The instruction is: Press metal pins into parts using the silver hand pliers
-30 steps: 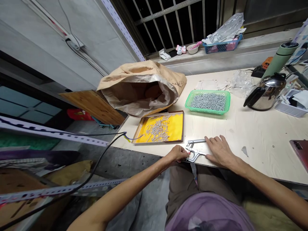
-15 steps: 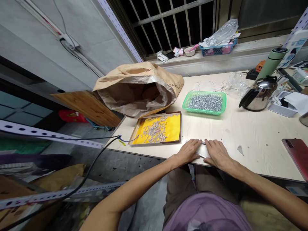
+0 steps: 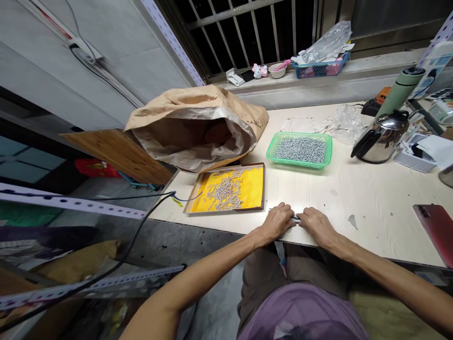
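Near the front edge of the table, my left hand [image 3: 279, 221] and my right hand [image 3: 314, 224] are closed on a silvery metal strip [image 3: 296, 219], one at each end. Only a short, narrow bit of the strip shows between my fingers; my hands cover the rest. To the left of my left hand is a shallow tray [image 3: 264, 186] with a yellow bottom, holding a scattered heap of small silvery metal pins or screws [image 3: 226, 191]. Beyond my hands sits a green plastic basket [image 3: 299, 165] with many small metal pieces [image 3: 300, 148] in it.
A big brown paper sack [image 3: 198, 101] lies with its mouth toward me behind the tray. A steel kettle [image 3: 384, 137], a green flask [image 3: 401, 92] and a red phone [image 3: 434, 231] are at the right. A black cable [image 3: 136, 236] hangs at the left.
The metal strip has turned from lying flat, its broad face showing, to showing only a narrow edge. My fingers have curled in around it. The view has shifted slightly.
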Demonstrator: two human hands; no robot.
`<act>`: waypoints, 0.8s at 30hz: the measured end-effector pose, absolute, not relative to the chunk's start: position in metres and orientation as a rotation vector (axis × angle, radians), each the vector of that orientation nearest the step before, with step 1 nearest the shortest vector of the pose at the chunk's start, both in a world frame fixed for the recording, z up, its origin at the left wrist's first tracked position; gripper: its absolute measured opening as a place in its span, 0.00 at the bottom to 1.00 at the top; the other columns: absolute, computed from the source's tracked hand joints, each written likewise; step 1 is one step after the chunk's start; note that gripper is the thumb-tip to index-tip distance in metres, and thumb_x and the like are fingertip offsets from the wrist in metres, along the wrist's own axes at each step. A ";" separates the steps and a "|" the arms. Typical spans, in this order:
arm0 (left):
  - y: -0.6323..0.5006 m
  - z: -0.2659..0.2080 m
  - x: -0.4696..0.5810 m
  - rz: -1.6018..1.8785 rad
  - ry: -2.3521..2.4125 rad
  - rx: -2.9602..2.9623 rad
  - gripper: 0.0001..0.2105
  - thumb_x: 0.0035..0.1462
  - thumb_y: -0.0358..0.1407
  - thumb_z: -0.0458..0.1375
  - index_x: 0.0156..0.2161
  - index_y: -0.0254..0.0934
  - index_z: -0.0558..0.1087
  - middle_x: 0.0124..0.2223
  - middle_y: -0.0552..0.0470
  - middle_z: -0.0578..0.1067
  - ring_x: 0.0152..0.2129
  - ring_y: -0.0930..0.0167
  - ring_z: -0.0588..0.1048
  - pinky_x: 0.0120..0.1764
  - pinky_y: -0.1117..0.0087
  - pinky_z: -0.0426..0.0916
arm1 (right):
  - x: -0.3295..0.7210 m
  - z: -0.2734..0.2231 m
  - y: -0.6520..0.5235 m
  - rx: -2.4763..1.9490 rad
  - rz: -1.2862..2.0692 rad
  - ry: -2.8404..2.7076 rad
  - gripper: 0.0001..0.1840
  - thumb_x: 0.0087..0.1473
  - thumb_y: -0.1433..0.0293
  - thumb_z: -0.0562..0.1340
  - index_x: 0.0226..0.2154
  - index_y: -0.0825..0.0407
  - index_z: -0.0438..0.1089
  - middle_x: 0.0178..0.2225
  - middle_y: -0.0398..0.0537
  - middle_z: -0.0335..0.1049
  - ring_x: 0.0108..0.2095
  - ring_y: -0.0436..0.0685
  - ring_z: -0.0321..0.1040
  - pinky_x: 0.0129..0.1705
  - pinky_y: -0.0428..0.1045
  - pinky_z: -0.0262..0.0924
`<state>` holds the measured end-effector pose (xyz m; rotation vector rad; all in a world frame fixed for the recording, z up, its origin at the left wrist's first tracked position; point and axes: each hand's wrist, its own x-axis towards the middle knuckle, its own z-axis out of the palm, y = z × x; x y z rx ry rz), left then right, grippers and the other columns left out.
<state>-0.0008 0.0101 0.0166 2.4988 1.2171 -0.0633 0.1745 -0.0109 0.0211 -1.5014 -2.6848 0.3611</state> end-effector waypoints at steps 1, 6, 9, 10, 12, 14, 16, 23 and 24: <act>0.008 0.015 -0.002 -0.027 1.233 2.497 0.09 0.58 0.39 0.56 0.40 0.35 0.70 0.41 0.46 0.72 0.42 0.64 0.69 0.44 0.63 0.67 | 0.178 0.022 -0.009 -1.485 0.366 -2.669 0.09 0.54 0.72 0.61 0.40 0.55 0.71 0.34 0.51 0.70 0.38 0.57 0.64 0.37 0.49 0.56; -0.027 -0.008 -0.002 0.359 1.294 2.529 0.16 0.62 0.33 0.50 0.54 0.36 0.63 0.58 0.39 0.65 0.57 0.61 0.62 0.55 0.55 0.62 | 0.195 0.020 0.008 -1.347 0.493 -2.582 0.13 0.56 0.67 0.60 0.44 0.54 0.69 0.38 0.50 0.71 0.39 0.57 0.64 0.40 0.49 0.56; -0.052 -0.024 0.007 0.486 1.183 2.595 0.16 0.64 0.32 0.46 0.56 0.36 0.62 0.59 0.39 0.65 0.60 0.62 0.59 0.57 0.54 0.61 | 0.197 0.018 0.022 -1.458 0.400 -2.529 0.08 0.58 0.72 0.57 0.39 0.54 0.71 0.36 0.50 0.71 0.38 0.57 0.63 0.40 0.49 0.55; -0.058 -0.027 0.011 0.502 1.157 2.608 0.16 0.64 0.33 0.45 0.56 0.36 0.62 0.58 0.40 0.66 0.59 0.62 0.60 0.57 0.53 0.60 | 0.196 0.018 0.027 -1.500 0.364 -2.527 0.08 0.58 0.72 0.57 0.36 0.53 0.72 0.35 0.50 0.71 0.38 0.57 0.63 0.39 0.50 0.54; -0.065 -0.029 0.017 0.513 1.151 2.611 0.16 0.64 0.33 0.45 0.56 0.36 0.62 0.56 0.40 0.69 0.58 0.62 0.62 0.58 0.51 0.59 | 0.192 0.020 0.036 -1.581 0.297 -2.533 0.08 0.58 0.71 0.57 0.33 0.53 0.72 0.35 0.50 0.71 0.38 0.58 0.62 0.39 0.51 0.52; -0.068 -0.027 0.022 0.514 1.176 2.595 0.16 0.64 0.33 0.45 0.56 0.35 0.63 0.55 0.41 0.70 0.57 0.62 0.63 0.58 0.50 0.58 | 0.183 0.026 0.042 -1.640 0.212 -2.535 0.08 0.58 0.71 0.57 0.32 0.53 0.72 0.35 0.51 0.71 0.39 0.59 0.61 0.39 0.52 0.51; -0.068 -0.024 0.023 0.519 1.189 2.576 0.17 0.64 0.33 0.46 0.57 0.35 0.62 0.56 0.40 0.69 0.58 0.62 0.62 0.58 0.50 0.58 | 0.169 0.033 0.041 -1.542 0.171 -2.597 0.08 0.57 0.72 0.58 0.35 0.52 0.73 0.37 0.51 0.70 0.40 0.58 0.60 0.39 0.52 0.50; -0.069 -0.038 0.022 0.498 1.148 2.514 0.14 0.63 0.34 0.47 0.50 0.35 0.70 0.46 0.43 0.75 0.45 0.63 0.74 0.48 0.60 0.70 | 0.098 0.030 0.020 -0.706 0.191 -2.995 0.07 0.55 0.71 0.61 0.26 0.50 0.73 0.33 0.48 0.68 0.38 0.55 0.58 0.34 0.50 0.48; -0.070 -0.041 0.021 0.490 1.137 2.525 0.14 0.63 0.34 0.48 0.49 0.35 0.71 0.45 0.43 0.76 0.43 0.63 0.74 0.46 0.61 0.71 | 0.091 0.025 0.020 -0.641 0.152 -3.018 0.08 0.54 0.72 0.61 0.24 0.51 0.72 0.32 0.48 0.68 0.38 0.55 0.58 0.34 0.50 0.48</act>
